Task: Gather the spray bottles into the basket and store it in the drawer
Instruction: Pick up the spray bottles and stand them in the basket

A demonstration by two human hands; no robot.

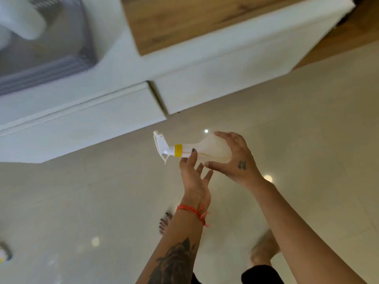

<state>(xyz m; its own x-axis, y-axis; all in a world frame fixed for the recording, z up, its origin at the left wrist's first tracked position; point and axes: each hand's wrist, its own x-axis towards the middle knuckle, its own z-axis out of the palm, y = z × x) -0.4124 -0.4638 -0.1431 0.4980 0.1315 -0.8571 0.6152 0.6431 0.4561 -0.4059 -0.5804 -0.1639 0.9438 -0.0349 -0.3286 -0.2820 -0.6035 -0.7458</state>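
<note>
A translucent white spray bottle with a yellow collar and white trigger head lies sideways in the air above the floor, nozzle pointing left. My right hand grips its round body from the right. My left hand is below it with fingers spread, one fingertip touching the bottle's neck. A grey slatted basket sits on the white cabinet at the upper left, blurred, with a white bottle-like shape standing in it. The white cabinet's drawer front below the basket appears closed.
A wooden panel tops the white cabinet at the upper middle. The beige tiled floor fills the rest of the view. My bare feet show near the bottom. A small blurred object lies at the left edge on the floor.
</note>
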